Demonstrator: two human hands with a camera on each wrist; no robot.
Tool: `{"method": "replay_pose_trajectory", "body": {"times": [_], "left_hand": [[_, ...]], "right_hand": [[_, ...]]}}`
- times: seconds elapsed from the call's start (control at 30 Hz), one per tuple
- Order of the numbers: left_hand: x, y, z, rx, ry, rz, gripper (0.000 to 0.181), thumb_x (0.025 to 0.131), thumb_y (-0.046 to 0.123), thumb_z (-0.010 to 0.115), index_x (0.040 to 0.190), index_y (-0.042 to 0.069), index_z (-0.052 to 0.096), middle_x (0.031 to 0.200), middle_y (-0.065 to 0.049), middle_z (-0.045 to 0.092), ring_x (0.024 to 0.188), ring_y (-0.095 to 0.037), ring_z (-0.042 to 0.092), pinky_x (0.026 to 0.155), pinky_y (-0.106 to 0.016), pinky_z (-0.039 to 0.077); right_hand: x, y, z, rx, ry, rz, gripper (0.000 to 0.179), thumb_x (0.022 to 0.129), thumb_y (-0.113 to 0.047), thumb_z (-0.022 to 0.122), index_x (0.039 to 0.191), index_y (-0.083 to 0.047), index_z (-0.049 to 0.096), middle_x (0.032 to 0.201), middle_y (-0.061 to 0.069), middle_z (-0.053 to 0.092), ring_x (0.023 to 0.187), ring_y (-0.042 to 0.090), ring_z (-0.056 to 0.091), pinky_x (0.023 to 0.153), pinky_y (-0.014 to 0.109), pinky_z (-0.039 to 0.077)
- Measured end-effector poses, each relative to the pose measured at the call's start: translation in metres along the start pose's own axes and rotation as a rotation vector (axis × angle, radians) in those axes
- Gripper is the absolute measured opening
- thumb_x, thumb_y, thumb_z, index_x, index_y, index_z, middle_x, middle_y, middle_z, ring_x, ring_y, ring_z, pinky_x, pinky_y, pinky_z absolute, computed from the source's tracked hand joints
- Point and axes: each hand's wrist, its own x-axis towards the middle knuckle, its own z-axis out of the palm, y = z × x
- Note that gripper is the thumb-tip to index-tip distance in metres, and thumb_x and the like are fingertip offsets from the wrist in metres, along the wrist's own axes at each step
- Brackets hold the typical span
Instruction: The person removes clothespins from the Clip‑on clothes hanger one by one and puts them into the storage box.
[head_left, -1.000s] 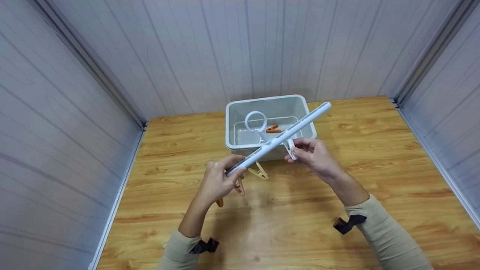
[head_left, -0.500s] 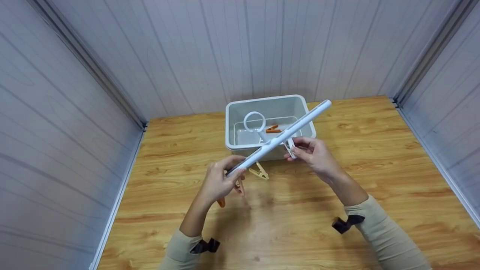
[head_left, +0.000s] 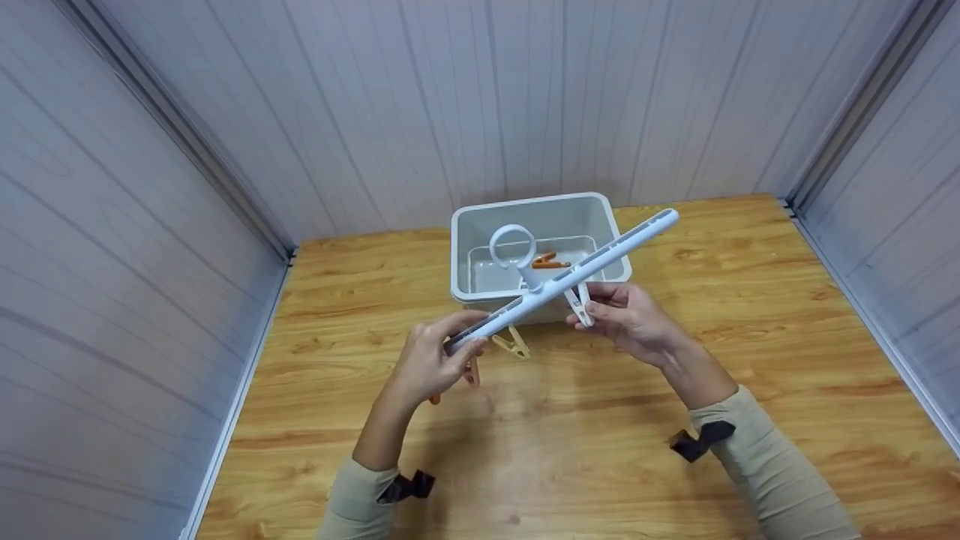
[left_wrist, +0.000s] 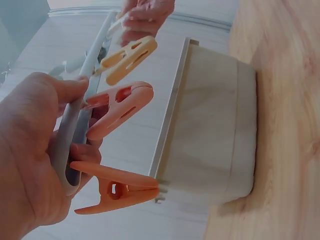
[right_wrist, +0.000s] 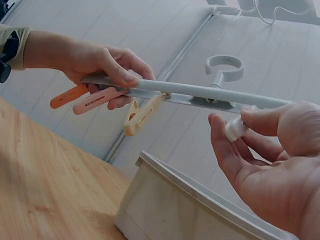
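Observation:
My left hand [head_left: 431,361] grips the near end of a white bar hanger [head_left: 600,259] with a ring-shaped hook [head_left: 493,251]. The bar slants up to the right above the bin. From its left half hang an orange clothespin [left_wrist: 117,187], a pink clothespin [left_wrist: 122,110] and a pale yellow clothespin [left_wrist: 132,61]. Just right of the hook, my right hand [head_left: 634,324] pinches a white clothespin [head_left: 580,306] between thumb and fingers, right under the bar. Whether that clothespin is fixed to the bar I cannot tell.
A light grey plastic bin [head_left: 459,259] stands on the wooden table [head_left: 360,322] by the back wall. Inside it lies another orange clothespin [head_left: 550,261]. Panelled walls [head_left: 142,300] enclose the table at the left, back and right.
The hanger's far end has shifted slightly right and down. My right hand has dipped a little with the white clothespin, whose legs now show more. My left hand keeps its grip.

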Motion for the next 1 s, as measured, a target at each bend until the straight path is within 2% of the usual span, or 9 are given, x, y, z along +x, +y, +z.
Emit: {"method": "replay_pose_trajectory", "body": {"times": [0.2,0.3,0.37,0.43,0.57,0.67,0.77,0.87,1.0], "left_hand": [[0.003,-0.004,-0.017,0.135,-0.026,0.124,0.029,0.103,0.015,0.082,0.132,0.012,0.081,0.094,-0.009,0.084,0.080,-0.022,0.079,0.070,-0.031,0.060],[0.004,-0.004,-0.027,0.198,-0.043,0.177,0.030,0.102,0.017,0.083,0.131,0.014,0.082,0.094,-0.010,0.082,0.078,-0.021,0.072,0.066,-0.031,0.055],[0.005,-0.002,-0.034,0.228,-0.052,0.198,0.031,0.100,0.017,0.085,0.131,0.015,0.082,0.094,-0.011,0.081,0.077,-0.022,0.070,0.064,-0.030,0.052],[0.006,0.000,-0.040,0.261,-0.056,0.218,0.031,0.100,0.018,0.086,0.130,0.015,0.082,0.092,-0.010,0.081,0.075,-0.022,0.068,0.062,-0.029,0.051],[0.007,0.004,-0.047,0.321,-0.047,0.241,0.029,0.100,0.020,0.085,0.130,0.016,0.082,0.078,-0.003,0.080,0.074,-0.021,0.066,0.061,-0.028,0.050],[0.007,0.007,-0.048,0.363,-0.030,0.250,0.028,0.101,0.021,0.085,0.129,0.017,0.082,0.068,0.004,0.077,0.073,-0.020,0.064,0.060,-0.029,0.049],[0.006,0.011,-0.047,0.393,-0.007,0.246,0.028,0.101,0.022,0.085,0.129,0.018,0.083,0.067,0.005,0.076,0.072,-0.020,0.065,0.059,-0.029,0.050],[0.005,0.014,-0.043,0.385,0.003,0.202,0.028,0.101,0.023,0.085,0.129,0.019,0.083,0.066,0.005,0.075,0.072,-0.020,0.067,0.060,-0.029,0.049],[0.002,0.018,-0.034,0.335,-0.010,0.100,0.029,0.102,0.024,0.084,0.130,0.020,0.082,0.065,0.004,0.076,0.073,-0.021,0.071,0.062,-0.029,0.048]], "right_hand": [[-0.001,-0.001,-0.013,0.086,-0.269,0.059,0.035,0.117,0.003,0.048,0.135,-0.008,0.076,0.122,0.003,0.085,0.107,0.012,0.084,0.098,0.024,0.067],[-0.003,-0.002,-0.017,0.090,-0.336,0.091,0.035,0.116,0.003,0.048,0.138,-0.006,0.074,0.126,0.004,0.084,0.108,0.012,0.084,0.096,0.023,0.067],[-0.005,-0.003,-0.019,0.076,-0.343,0.103,0.034,0.116,0.004,0.049,0.139,-0.005,0.073,0.128,0.005,0.084,0.108,0.013,0.084,0.096,0.024,0.067],[-0.005,-0.005,-0.019,0.043,-0.322,0.109,0.034,0.115,0.004,0.051,0.138,-0.006,0.073,0.128,0.005,0.084,0.108,0.013,0.084,0.096,0.024,0.067],[-0.005,-0.007,-0.017,-0.035,-0.239,0.109,0.034,0.113,0.007,0.054,0.135,-0.010,0.075,0.123,0.003,0.085,0.105,0.012,0.084,0.094,0.025,0.068],[-0.005,-0.007,-0.015,-0.080,-0.172,0.106,0.035,0.111,0.009,0.057,0.133,-0.012,0.074,0.120,0.002,0.085,0.103,0.012,0.083,0.094,0.026,0.069],[-0.006,-0.007,-0.012,-0.124,-0.106,0.094,0.034,0.110,0.009,0.060,0.133,-0.013,0.073,0.117,0.001,0.083,0.101,0.013,0.083,0.094,0.027,0.069],[-0.006,-0.006,-0.008,-0.170,-0.040,0.070,0.032,0.109,0.008,0.062,0.132,-0.012,0.071,0.115,0.000,0.081,0.101,0.015,0.084,0.093,0.028,0.070],[-0.005,-0.006,-0.002,-0.172,0.072,0.059,0.027,0.108,0.008,0.063,0.129,-0.008,0.069,0.110,0.002,0.078,0.098,0.017,0.084,0.093,0.030,0.070]]}}
